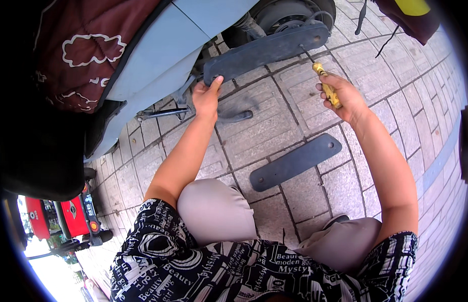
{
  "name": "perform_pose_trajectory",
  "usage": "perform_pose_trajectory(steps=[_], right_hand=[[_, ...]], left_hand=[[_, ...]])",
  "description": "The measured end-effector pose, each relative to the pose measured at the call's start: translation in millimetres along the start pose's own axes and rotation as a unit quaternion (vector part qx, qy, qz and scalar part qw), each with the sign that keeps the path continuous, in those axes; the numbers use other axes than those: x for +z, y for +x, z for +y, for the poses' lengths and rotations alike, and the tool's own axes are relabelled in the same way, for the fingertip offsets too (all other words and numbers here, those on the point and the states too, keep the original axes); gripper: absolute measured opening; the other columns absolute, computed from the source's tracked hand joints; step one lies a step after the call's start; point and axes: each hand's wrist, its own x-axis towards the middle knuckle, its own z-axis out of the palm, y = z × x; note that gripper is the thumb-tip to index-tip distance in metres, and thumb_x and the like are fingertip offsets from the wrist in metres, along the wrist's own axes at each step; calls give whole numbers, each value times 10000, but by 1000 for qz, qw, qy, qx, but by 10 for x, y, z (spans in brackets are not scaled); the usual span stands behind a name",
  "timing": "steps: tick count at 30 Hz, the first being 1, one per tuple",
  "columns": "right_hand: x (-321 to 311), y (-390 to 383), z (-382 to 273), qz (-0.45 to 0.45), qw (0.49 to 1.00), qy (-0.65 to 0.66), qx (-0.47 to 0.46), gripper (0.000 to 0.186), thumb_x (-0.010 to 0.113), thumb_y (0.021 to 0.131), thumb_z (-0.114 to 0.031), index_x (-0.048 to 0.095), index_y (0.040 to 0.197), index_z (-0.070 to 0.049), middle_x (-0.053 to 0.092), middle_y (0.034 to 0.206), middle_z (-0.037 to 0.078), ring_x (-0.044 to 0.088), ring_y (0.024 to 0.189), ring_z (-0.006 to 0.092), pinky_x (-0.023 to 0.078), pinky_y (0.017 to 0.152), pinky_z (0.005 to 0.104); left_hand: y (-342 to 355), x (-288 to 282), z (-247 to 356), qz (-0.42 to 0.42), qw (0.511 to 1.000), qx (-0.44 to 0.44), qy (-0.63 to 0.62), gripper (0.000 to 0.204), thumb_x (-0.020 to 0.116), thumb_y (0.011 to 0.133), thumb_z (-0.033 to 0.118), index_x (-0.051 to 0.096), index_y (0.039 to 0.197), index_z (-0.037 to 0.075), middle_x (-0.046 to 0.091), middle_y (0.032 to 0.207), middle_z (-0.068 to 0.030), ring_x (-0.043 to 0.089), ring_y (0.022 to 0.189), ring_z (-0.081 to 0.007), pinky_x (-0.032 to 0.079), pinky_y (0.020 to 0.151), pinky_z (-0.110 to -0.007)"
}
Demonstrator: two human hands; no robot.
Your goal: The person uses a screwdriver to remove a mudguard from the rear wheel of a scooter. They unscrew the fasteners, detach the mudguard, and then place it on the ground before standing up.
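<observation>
A long dark grey cover panel (266,52) runs along the lower side of a light blue scooter (168,55), in front of its rear wheel. My left hand (207,95) grips the panel's left end, thumb on its face near a hole. In my right hand (344,95) is a screwdriver with a yellow and black handle (332,93), its shaft pointing up and left toward the panel's lower edge near the right end. Whether the tip touches the panel I cannot tell. A second, shorter dark grey panel (296,162) with a hole at each end lies on the paving before my knees.
The scooter's kickstand (163,113) and a dark pedal-like part (236,117) stick out below the panel. A maroon quilted cover (93,55) drapes at the upper left. Red vehicles (73,216) stand at the lower left, and a dark-and-yellow item (412,20) hangs at the upper right.
</observation>
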Motion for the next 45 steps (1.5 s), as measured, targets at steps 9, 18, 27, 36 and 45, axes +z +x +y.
perform_pose_trajectory(steps=[9, 18, 27, 36, 45], right_hand=[[121, -23, 45, 28, 999, -36, -26, 374, 624, 875, -204, 547, 1210, -56, 597, 847, 19, 540, 659, 93, 411, 524, 235], [87, 15, 57, 32, 996, -74, -33, 374, 608, 875, -210, 557, 1211, -53, 590, 845, 23, 530, 659, 111, 414, 523, 256], [73, 37, 73, 37, 994, -89, -49, 351, 605, 857, -210, 594, 1163, -39, 597, 848, 32, 559, 693, 117, 412, 517, 263], [62, 11, 59, 47, 993, -95, -46, 449, 613, 856, -202, 557, 1280, -64, 600, 844, 28, 563, 663, 111, 421, 512, 258], [40, 52, 87, 54, 992, -88, -70, 375, 613, 839, -197, 615, 1180, -42, 620, 819, 51, 584, 618, 126, 429, 473, 270]], left_hand=[[52, -19, -39, 9, 1000, -5, -21, 206, 742, 830, 115, 606, 975, 62, 649, 969, -14, 600, 884, -131, 496, 825, -290], [125, -89, -112, 9, 1000, -4, -25, 199, 738, 826, 92, 613, 978, 60, 657, 951, -19, 613, 839, -131, 520, 769, -270], [71, -45, -54, -11, 999, 7, -30, 198, 704, 860, 99, 595, 1023, 76, 639, 984, -8, 598, 865, -118, 520, 775, -287], [105, -64, -111, -21, 1000, 0, -6, 191, 710, 863, 138, 566, 978, 87, 612, 933, 2, 581, 822, -108, 507, 828, -294], [54, -47, -82, -32, 999, -18, -17, 210, 694, 877, 145, 543, 979, 40, 601, 936, -26, 580, 798, -131, 519, 849, -326]])
